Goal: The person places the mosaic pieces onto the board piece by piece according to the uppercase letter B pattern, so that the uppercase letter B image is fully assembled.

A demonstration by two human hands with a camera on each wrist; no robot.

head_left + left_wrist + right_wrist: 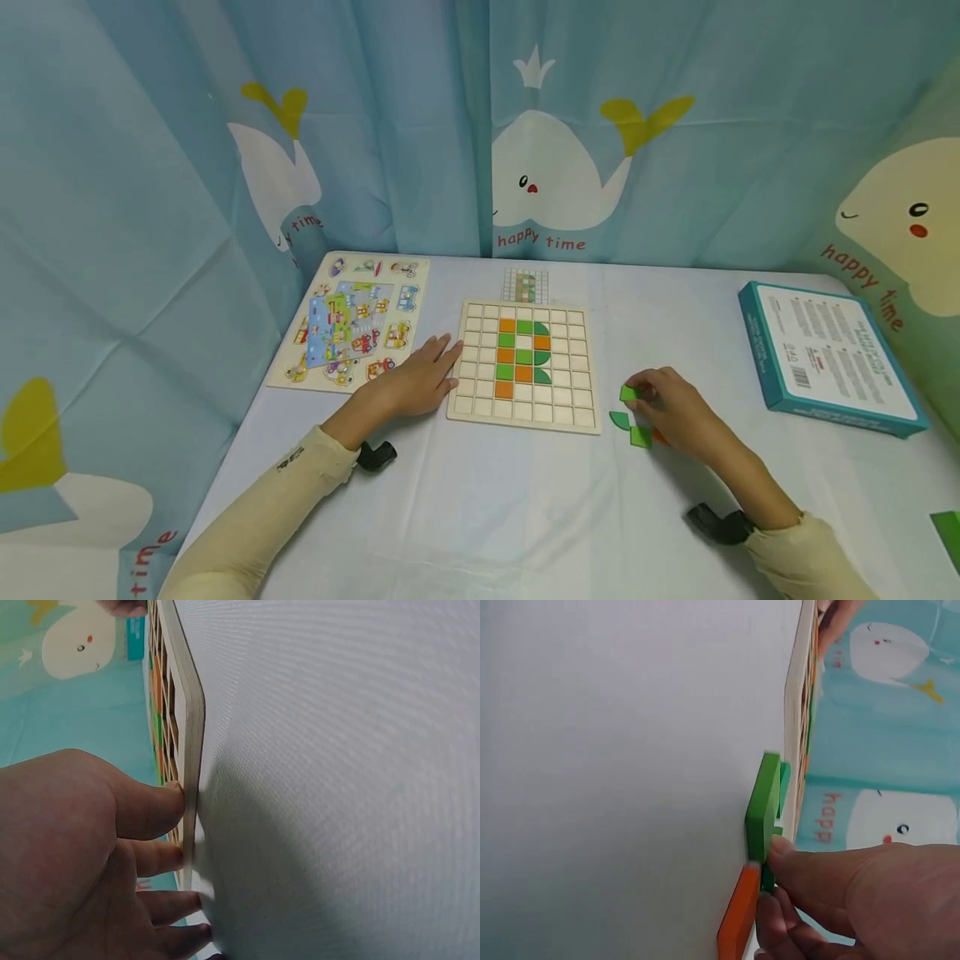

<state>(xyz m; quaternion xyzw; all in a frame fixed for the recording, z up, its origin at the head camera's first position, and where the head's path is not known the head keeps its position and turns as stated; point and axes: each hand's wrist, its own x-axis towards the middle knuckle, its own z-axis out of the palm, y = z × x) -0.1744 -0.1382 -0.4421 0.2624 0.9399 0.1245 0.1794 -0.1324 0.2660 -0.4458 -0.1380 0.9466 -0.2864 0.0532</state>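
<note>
A wooden grid board [480,408] lies in the middle of the table, with orange, light green and dark green tiles set in some of its squares. At its left edge rests my left hand [420,379], thumb and fingers stretched against the rim [193,742]. To the right of the board, my right hand [671,408] pinches a light green square tile [628,392] between thumb and fingers. Just below it lie a dark green quarter-round tile [619,420] and another light green square tile [641,437]. An orange tile [739,915] sits partly hidden by the right hand in the head view.
A small printed pattern card [526,286] lies behind the board. To the left is a vehicle puzzle board [285,374] with a picture sheet [322,333] on it. A teal box [836,358] stands at the right, and a green object [948,537] shows at the right edge.
</note>
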